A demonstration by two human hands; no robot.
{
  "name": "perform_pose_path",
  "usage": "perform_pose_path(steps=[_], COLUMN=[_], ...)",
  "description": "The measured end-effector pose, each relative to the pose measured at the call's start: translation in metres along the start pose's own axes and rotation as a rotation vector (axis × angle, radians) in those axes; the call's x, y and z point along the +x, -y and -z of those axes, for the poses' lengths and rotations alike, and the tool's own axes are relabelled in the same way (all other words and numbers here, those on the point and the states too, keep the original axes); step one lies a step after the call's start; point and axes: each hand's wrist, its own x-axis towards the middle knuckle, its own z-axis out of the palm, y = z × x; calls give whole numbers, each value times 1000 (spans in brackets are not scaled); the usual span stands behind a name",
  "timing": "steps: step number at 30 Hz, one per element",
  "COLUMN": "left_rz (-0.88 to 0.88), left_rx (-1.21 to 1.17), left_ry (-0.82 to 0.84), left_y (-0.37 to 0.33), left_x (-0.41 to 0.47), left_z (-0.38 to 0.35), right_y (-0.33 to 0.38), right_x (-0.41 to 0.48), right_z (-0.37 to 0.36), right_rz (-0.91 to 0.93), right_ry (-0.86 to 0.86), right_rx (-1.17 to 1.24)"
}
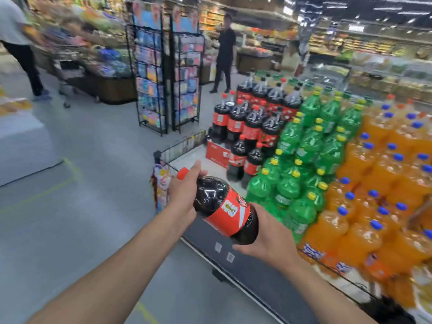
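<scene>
Right, both hands are on it. I've got the cola bottle carried low in front of me, over the edge of the display. The left hand is wrapped round the neck just below the red cap, and the right hand cups the base from underneath, fingers curled up its side.

The bottle lies tipped well over. Its long axis runs from the base at lower right to the cap at upper left, so the cap points away from the shelf. The cola stack stands ahead and to the right, with a bare patch of white platform before it. My right hand is the nearer one to that side. I judge the bottle needs swinging upright, base first, toward the gap.

On the red label I see a yellow badge with a big white figure I can't read for sure, and white script curling out of sight. Green bottles and orange bottles fill the rest, their labels too blurred to read.
</scene>
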Motion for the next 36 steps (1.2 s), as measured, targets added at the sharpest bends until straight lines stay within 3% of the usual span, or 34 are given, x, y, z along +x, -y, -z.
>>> perform_pose_path(steps=[8, 23, 31, 36], left_rz=[-78, -90, -70, -68], left_rx=[-66, -22, 29, 85], left_ry=[-125, -220, -159, -26], left_y=[-38, -90, -110, -126], left_x=[79, 258, 360, 438], left_z=[39, 16, 6, -3], right_y=[40, 38, 42, 48], right_x=[99, 313, 399, 453], right_z=[-39, -77, -109, -128], right_rz=[107, 194, 106, -10], right_ry=[58, 127, 138, 100], right_rx=[16, 147, 164, 159])
